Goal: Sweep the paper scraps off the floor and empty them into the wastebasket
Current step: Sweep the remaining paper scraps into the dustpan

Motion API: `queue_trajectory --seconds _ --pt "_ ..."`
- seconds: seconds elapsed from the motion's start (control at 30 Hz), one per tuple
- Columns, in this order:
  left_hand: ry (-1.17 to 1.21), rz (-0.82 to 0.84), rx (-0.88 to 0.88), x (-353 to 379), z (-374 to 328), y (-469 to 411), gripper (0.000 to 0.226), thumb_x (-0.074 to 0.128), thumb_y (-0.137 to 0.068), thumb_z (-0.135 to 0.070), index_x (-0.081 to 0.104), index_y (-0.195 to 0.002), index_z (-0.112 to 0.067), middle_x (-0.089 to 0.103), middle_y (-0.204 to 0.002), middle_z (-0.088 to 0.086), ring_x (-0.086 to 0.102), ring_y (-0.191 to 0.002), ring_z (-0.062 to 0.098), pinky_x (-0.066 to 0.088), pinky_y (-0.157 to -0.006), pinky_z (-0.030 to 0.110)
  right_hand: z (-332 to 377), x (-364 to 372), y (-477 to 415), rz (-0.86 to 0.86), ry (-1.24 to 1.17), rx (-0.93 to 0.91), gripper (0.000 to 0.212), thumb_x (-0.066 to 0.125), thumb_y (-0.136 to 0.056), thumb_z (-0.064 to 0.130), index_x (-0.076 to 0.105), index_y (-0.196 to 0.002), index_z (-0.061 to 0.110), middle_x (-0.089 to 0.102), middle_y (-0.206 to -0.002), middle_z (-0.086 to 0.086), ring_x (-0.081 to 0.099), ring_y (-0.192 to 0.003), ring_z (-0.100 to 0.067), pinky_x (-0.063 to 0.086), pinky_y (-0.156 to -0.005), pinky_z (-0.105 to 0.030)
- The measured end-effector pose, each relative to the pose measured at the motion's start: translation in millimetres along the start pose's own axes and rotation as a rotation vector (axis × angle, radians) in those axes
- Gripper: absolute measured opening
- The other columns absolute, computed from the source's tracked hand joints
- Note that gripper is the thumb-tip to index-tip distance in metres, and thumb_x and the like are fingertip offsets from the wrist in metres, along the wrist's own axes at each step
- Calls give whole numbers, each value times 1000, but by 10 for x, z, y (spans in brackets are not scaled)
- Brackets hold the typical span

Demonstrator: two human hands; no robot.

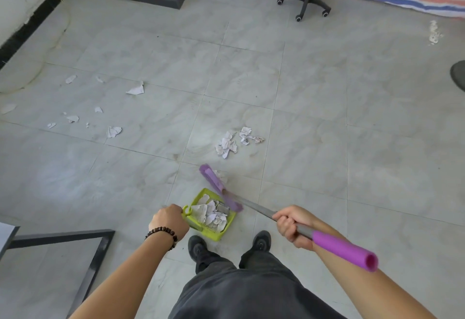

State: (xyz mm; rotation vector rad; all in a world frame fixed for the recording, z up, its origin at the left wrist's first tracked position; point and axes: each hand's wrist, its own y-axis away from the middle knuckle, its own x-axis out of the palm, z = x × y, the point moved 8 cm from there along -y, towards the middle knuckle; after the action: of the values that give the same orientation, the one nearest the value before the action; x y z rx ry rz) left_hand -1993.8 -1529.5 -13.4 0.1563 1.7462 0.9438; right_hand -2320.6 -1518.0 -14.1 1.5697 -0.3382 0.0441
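Hands (pixel 169 222) (pixel 292 225) hold dustpan (pixel 227 228), broom (pixel 221 187)

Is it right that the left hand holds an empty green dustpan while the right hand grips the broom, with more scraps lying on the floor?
Not quite: the head view shows the green dustpan is not empty; it holds a heap of paper scraps. The rest stands: the left hand holds the dustpan, the right hand grips the broom, and loose scraps lie on the floor.

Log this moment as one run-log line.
left hand grips dustpan handle | right hand grips broom shaft | paper scraps in dustpan | scrap cluster ahead on floor | loose scraps farther left
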Motion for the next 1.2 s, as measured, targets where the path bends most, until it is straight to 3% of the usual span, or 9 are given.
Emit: queue_trajectory --seconds 0.17,0.4,0.5,0.57,0.7,0.77,0.87,1.07,1.2 --pt "-4 -17 9 -193 84 -60 22 52 -80 -15 69 -93 -21 62 -75 -2 63 -71 23 51 -57 26 87 215 187 7 91 -44 18 48 -96 10 45 -81 17 36 -50 7 36 -29 0 27 -23 -13" --pt "54 -45 -30 -317 406 -139 24 52 -82 -17 66 -101 -23 59 -78 -2 60 -77 25 49 -61 27 363 719 -156 -151 615 -126 23 42 -94 9 40 -73 18 38 -38 7 35 -27 -3 28 -30 -12" --pt "28 -41 -25 -244 529 -211 26 51 -78 -16 67 -96 -26 62 -79 -2 61 -77 26 52 -63 28 428 892 -349 -240 815 -278 11 43 -86 2 51 -88 10 44 -39 -1 39 -33 -12 33 -37 -19" --pt "11 -37 -19 -213 579 -239 25 50 -77 -14 68 -91 -26 63 -75 -3 61 -73 25 50 -60 27 374 954 -476 -279 993 -293 18 43 -83 0 57 -94 0 50 -46 -8 45 -40 -19 38 -43 -25" --pt "-1 -36 -13 -205 719 -268 25 49 -76 -14 67 -88 -26 63 -74 -4 63 -71 23 52 -59 26 132 1047 -511 -252 1304 -139 16 48 -82 -5 55 -70 4 51 -39 -4 54 -47 -22 41 -42 -25" --pt "9 -37 -10 -230 799 -308 25 49 -75 -13 66 -88 -26 63 -74 -4 63 -70 23 51 -59 26 176 917 -408 -231 1146 -52 21 48 -86 -2 51 -68 9 45 -36 1 46 -35 -12 37 -35 -19" --pt "21 -33 12 -301 868 -388 24 49 -76 -15 66 -88 -26 64 -76 -3 64 -73 24 53 -60 27 302 546 -114 -212 687 54 19 46 -94 9 46 -77 17 39 -45 6 35 -29 -1 30 -28 -12" --pt "53 -25 52 -434 839 -494 24 49 -77 -16 65 -91 -27 65 -80 -2 64 -75 24 51 -59 26 402 379 262 -232 367 -132 12 50 -95 8 52 -101 19 42 -54 4 37 -32 0 29 -26 -11" --pt "77 -36 66 -584 705 -627 26 49 -79 -15 65 -95 -27 62 -75 -3 62 -71 23 47 -55 24 524 558 197 -237 277 -255 13 48 -96 9 48 -89 19 41 -53 4 36 -31 -1 29 -26 -12"
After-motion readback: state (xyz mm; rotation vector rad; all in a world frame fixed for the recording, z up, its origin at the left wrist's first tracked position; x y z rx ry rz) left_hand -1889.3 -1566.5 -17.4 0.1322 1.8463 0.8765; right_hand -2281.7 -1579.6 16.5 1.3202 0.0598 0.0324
